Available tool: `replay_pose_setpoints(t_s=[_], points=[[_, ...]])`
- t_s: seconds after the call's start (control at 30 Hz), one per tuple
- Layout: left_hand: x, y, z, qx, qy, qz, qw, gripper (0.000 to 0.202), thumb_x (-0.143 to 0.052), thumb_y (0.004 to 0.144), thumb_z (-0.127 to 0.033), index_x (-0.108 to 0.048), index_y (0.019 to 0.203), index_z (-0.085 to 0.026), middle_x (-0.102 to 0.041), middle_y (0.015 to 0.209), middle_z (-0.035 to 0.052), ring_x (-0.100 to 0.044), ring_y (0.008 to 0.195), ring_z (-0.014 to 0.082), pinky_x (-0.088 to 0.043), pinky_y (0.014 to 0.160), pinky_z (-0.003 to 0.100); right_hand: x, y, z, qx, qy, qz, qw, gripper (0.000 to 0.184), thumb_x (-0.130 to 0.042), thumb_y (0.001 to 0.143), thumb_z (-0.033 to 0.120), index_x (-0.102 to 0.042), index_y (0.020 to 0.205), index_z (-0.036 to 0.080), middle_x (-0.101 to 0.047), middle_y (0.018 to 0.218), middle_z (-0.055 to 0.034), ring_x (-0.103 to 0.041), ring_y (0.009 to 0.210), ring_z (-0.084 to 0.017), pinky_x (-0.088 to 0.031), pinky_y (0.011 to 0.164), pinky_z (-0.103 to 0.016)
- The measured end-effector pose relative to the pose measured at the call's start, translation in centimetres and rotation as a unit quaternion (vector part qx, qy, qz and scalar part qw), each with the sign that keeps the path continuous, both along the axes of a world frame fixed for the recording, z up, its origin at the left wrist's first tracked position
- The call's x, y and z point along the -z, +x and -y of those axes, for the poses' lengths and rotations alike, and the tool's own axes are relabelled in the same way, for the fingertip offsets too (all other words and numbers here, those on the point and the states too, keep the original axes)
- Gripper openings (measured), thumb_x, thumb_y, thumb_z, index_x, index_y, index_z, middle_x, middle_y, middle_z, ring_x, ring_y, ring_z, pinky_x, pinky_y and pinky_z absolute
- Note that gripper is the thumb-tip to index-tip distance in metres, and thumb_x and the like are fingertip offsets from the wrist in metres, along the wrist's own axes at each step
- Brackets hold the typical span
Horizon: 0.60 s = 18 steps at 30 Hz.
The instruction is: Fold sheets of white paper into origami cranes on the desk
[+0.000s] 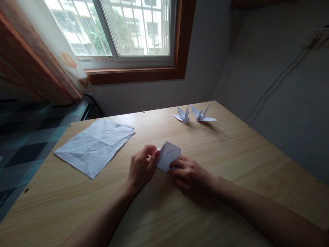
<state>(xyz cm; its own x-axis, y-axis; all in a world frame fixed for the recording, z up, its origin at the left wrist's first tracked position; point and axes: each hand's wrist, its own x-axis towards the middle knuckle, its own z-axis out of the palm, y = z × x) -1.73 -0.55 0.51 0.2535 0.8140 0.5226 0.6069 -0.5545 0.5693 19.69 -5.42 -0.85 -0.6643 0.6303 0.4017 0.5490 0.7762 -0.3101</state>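
Observation:
A small piece of folded white paper [168, 154] is held between my two hands, low over the wooden table. My left hand [142, 164] pinches its left edge between thumb and fingers. On the lower right side, my right hand [189, 171] has its fingers closed on the paper. One flap stands up towards the window; the folds underneath are partly hidden by my fingers.
Two white paper cranes [183, 115] [202, 115] stand near the table's far edge. Several creased white paper sheets [95, 145] lie at the left of the table [244, 164]. A bed with a checked cover [23, 144] adjoins on the left, below a curtain [33, 51].

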Motion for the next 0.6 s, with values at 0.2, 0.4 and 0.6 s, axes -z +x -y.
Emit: replay_pose_setpoints(t_s=[0.2,0.4,0.6], points=[[0.4,0.1,0.8,0.076,0.228,-0.093,0.966,0.025,-0.057,0.089,-0.021,-0.049,0.066,-0.019,-0.052,0.059,-0.0023,-0.049,0.056,0.0115,-0.039,0.057,0.024,-0.1,-0.1,0.1,0.041,0.01,0.021,0.999,0.025,-0.06,0.086,0.027,-0.066,0.109,0.018,-0.064,0.106,-0.01,-0.056,0.095,-0.024,-0.05,0.082,-0.038],[0.4,0.7,1.2,0.198,0.186,-0.204,0.941,0.016,-0.054,0.092,-0.031,-0.062,0.086,-0.018,-0.064,0.075,0.0032,-0.057,0.069,0.0155,-0.043,0.064,0.028,-0.1,-0.2,0.2,0.087,0.017,0.061,0.994,0.027,-0.058,0.089,0.034,-0.064,0.107,0.015,-0.063,0.105,-0.0136,-0.056,0.095,-0.028,-0.049,0.084,-0.042],[0.4,0.9,0.7,0.192,0.131,-0.245,0.941,0.01,-0.057,0.09,-0.026,-0.064,0.094,-0.021,-0.07,0.099,0.0049,-0.063,0.092,0.0203,-0.046,0.079,0.033,-0.6,0.3,0.2,0.055,0.017,0.064,0.996,0.027,-0.056,0.088,0.025,-0.061,0.113,0.016,-0.065,0.114,-0.013,-0.057,0.099,-0.026,-0.046,0.087,-0.04]])
